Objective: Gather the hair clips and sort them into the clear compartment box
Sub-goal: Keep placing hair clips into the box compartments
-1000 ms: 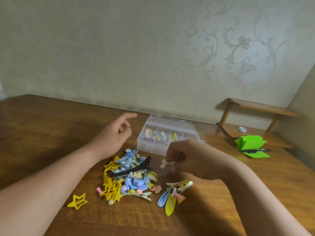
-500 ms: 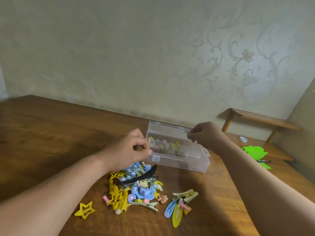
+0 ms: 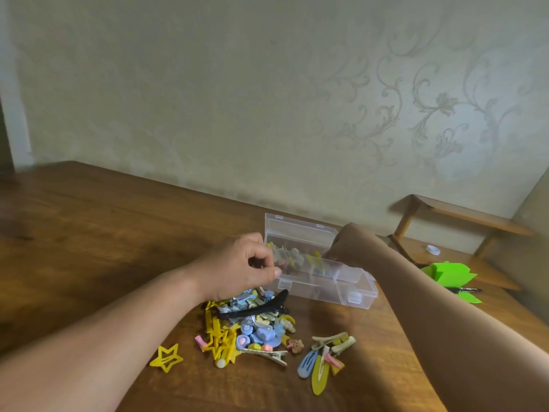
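Both hands are at the box [image 3: 353,295], and its lid [image 3: 300,230] is up.
The left hand [image 3: 240,266] pinches the box's left end with curled fingers. The right hand [image 3: 347,248] curls down at the box's far side, but I cannot tell if it grips. The box lies long-ways from left to right. The clips [image 3: 255,325] sit in a pile just in front of the box, nearest the left hand. A second ago both hands were off the box and the lid was shut.
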A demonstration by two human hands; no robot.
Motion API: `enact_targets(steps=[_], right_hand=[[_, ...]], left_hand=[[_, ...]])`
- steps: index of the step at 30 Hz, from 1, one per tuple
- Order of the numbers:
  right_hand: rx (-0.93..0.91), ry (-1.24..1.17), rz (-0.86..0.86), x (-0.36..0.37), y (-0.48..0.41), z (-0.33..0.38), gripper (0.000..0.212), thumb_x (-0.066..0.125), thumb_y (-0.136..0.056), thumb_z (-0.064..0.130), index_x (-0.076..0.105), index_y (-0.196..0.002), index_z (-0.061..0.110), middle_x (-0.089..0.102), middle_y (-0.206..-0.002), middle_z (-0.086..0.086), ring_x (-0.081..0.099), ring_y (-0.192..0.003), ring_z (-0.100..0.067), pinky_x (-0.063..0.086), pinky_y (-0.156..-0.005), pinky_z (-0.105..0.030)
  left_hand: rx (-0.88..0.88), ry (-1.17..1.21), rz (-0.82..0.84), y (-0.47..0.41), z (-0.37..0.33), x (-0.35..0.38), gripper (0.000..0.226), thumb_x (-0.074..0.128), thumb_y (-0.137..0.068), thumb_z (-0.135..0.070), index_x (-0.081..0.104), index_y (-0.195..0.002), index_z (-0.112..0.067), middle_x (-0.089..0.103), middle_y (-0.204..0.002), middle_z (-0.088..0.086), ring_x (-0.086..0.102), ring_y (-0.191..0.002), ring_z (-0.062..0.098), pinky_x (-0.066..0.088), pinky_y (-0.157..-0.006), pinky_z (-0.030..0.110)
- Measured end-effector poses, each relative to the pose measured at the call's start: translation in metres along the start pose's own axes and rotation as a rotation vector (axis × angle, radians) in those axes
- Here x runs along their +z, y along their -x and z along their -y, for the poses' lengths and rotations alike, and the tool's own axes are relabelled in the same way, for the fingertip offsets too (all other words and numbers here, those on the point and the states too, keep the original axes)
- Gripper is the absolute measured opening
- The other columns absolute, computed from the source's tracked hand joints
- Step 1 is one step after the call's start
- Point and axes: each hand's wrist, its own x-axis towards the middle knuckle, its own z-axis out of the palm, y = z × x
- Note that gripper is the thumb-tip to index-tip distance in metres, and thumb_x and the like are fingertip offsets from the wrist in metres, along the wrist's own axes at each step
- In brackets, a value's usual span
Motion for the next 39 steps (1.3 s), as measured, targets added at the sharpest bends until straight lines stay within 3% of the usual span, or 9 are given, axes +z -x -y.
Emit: enact_targets(steps=[5, 9, 13, 16, 18, 22, 27, 30, 39], right_hand=[[-0.006, 0.022, -0.015, 0.007, 0.001, 0.001, 0.043, 0.076, -0.091, 0.041, 0.058, -0.062, 0.014, 0.051, -0.054, 0.003, 0.043, -0.047, -0.015, 0.038, -0.049, -0.024], [-0.020, -0.069, -0.107, 0.002, 0.017, -0.001, 0.040, 0.070, -0.095, 0.048, 0.077, -0.079, 0.012, 0.068, -0.063, 0.002, 0.062, -0.054, -0.021, 0.050, -0.055, -0.027], [-0.079, -0.291, -0.253, -0.009, 0.053, -0.002, 0.030, 0.063, -0.102, 0.040, 0.076, -0.087, 0.017, 0.076, -0.077, -0.004, 0.062, -0.058, -0.018, 0.046, -0.054, -0.027], [-0.189, -0.496, -0.358, -0.012, 0.087, -0.001, 0.025, 0.064, -0.103, 0.037, 0.077, -0.091, 0.020, 0.075, -0.077, 0.001, 0.054, -0.050, -0.005, 0.040, -0.052, -0.025], [-0.289, -0.573, -0.397, -0.008, 0.108, 0.001, 0.022, 0.067, -0.102, 0.037, 0.079, -0.090, 0.024, 0.076, -0.077, 0.004, 0.060, -0.055, -0.004, 0.045, -0.053, -0.029], [-0.447, -0.554, -0.227, -0.002, 0.133, 0.006, 0.016, 0.069, -0.100, 0.039, 0.079, -0.090, 0.031, 0.077, -0.080, 0.011, 0.070, -0.072, -0.013, 0.059, -0.068, -0.038], [-0.536, -0.275, 0.050, 0.007, 0.142, 0.016, 0.011, 0.073, -0.094, 0.044, 0.078, -0.098, 0.035, 0.075, -0.087, 0.017, 0.068, -0.080, 0.002, 0.059, -0.073, -0.020], [-0.554, -0.202, 0.100, 0.019, 0.141, 0.022, 0.025, 0.077, -0.088, 0.052, 0.069, -0.106, 0.037, 0.070, -0.095, 0.017, 0.067, -0.085, -0.003, 0.062, -0.077, -0.031], [-0.559, -0.214, 0.194, 0.013, 0.142, 0.019, 0.032, 0.079, -0.092, 0.035, 0.060, -0.117, 0.035, 0.072, -0.099, 0.013, 0.068, -0.089, -0.004, 0.061, -0.079, -0.029]], left_hand=[[-0.009, 0.022, 0.011, 0.000, 0.002, 0.000, 0.030, 0.073, -0.099, -0.041, 0.071, -0.072, -0.029, 0.053, -0.086, -0.010, 0.056, -0.078, 0.007, 0.047, -0.080, 0.036], [-0.015, 0.114, -0.016, 0.002, 0.000, -0.001, 0.026, 0.061, -0.106, -0.045, 0.081, -0.098, -0.031, 0.066, -0.086, -0.021, 0.064, -0.085, 0.004, 0.050, -0.080, 0.035], [-0.044, 0.118, -0.181, 0.009, -0.002, -0.009, 0.047, 0.049, -0.095, -0.065, 0.077, -0.104, -0.029, 0.067, -0.075, -0.005, 0.062, -0.074, 0.017, 0.051, -0.072, 0.043], [-0.135, 0.115, -0.273, 0.007, 0.004, -0.011, 0.032, 0.054, -0.107, -0.046, 0.076, -0.099, -0.025, 0.066, -0.072, -0.017, 0.062, -0.074, 0.003, 0.049, -0.075, 0.037], [-0.189, 0.127, -0.314, 0.004, 0.008, -0.012, 0.030, 0.052, -0.111, -0.035, 0.077, -0.097, -0.024, 0.062, -0.067, -0.014, 0.060, -0.073, 0.006, 0.048, -0.078, 0.036], [-0.270, 0.146, -0.352, 0.001, 0.009, -0.012, 0.036, 0.049, -0.112, -0.034, 0.077, -0.095, -0.019, 0.060, -0.073, 0.002, 0.060, -0.076, 0.018, 0.045, -0.075, 0.036], [-0.293, 0.159, -0.338, 0.000, 0.008, -0.011, 0.037, 0.049, -0.112, -0.033, 0.077, -0.093, -0.020, 0.061, -0.071, 0.000, 0.061, -0.075, 0.016, 0.048, -0.078, 0.036], [-0.314, 0.158, -0.310, -0.003, 0.009, -0.010, 0.036, 0.050, -0.112, -0.035, 0.078, -0.092, -0.022, 0.062, -0.071, -0.001, 0.062, -0.078, 0.018, 0.052, -0.084, 0.042], [-0.306, 0.146, -0.294, -0.003, 0.009, -0.009, 0.036, 0.052, -0.111, -0.032, 0.079, -0.090, -0.022, 0.063, -0.070, 0.000, 0.060, -0.069, 0.009, 0.052, -0.084, 0.042]])
